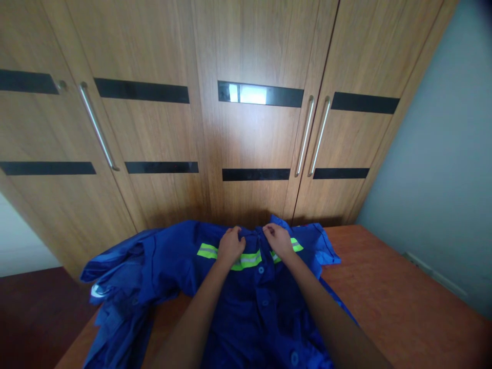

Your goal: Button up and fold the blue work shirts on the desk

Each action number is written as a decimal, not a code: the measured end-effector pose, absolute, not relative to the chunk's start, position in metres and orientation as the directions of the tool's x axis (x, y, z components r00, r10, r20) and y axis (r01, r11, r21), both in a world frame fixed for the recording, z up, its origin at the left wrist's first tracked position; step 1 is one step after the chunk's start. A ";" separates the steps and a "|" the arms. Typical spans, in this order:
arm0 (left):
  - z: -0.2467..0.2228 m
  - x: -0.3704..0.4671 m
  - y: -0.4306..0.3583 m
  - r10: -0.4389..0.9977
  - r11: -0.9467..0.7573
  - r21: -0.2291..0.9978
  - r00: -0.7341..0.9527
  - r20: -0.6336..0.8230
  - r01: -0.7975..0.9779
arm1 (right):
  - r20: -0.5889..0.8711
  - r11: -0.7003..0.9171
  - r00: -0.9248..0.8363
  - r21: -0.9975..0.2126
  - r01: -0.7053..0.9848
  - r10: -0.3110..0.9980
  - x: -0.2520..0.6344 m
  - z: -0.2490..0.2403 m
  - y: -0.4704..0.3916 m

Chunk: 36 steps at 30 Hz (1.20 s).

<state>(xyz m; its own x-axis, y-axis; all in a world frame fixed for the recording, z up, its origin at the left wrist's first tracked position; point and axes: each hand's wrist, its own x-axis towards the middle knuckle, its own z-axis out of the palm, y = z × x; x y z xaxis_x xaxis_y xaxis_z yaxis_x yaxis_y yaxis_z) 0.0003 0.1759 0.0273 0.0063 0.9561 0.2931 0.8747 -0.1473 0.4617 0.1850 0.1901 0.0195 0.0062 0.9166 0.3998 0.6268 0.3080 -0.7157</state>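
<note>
A blue work jacket (234, 318) with buttons down its front lies spread over the reddish-brown tabletop (384, 277). A yellow-green reflective strip (248, 260) with a grey centre line crosses its chest. My left hand (231, 246) is closed on the fabric near the collar, fingertips curled over its upper edge. Just to the right, my right hand (277, 240) pinches the other side of the collar opening. A round button (261, 270) shows below and between the hands. One sleeve (154, 266) stretches left in folds; my forearms cover parts of the front.
A wooden wardrobe (246, 133) with black strips stands directly behind the table. Its long metal handles (305, 136) face me. A pale wall (434, 189) rises on the right, and dark flooring (34, 312) shows at lower left.
</note>
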 end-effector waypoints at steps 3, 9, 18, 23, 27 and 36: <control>0.023 0.000 0.192 0.966 -0.151 0.397 0.051 0.253 0.905 | 0.327 0.275 -0.055 -0.679 0.680 0.943 0.179 0.022 0.206; 0.019 -0.007 0.203 0.965 -0.237 0.349 0.178 0.193 0.907 | 0.198 0.313 -0.243 -0.644 0.698 0.950 0.180 0.017 0.217; 0.082 -0.024 0.195 0.894 -0.435 0.360 0.347 0.284 0.826 | 0.225 0.460 -0.429 -0.663 0.590 0.875 0.191 0.033 0.209; 0.131 -0.035 0.169 0.843 -0.534 0.351 0.450 0.295 0.769 | 0.419 0.583 -0.405 -0.595 0.553 0.813 0.204 0.071 0.199; 0.161 -0.037 0.147 0.804 -0.594 0.371 0.511 0.304 0.714 | 0.532 0.699 -0.454 -0.519 0.493 0.715 0.217 0.111 0.174; 0.200 -0.022 0.124 0.781 -0.625 0.397 0.524 0.340 0.673 | 0.389 0.754 -0.659 -0.470 0.459 0.644 0.223 0.164 0.136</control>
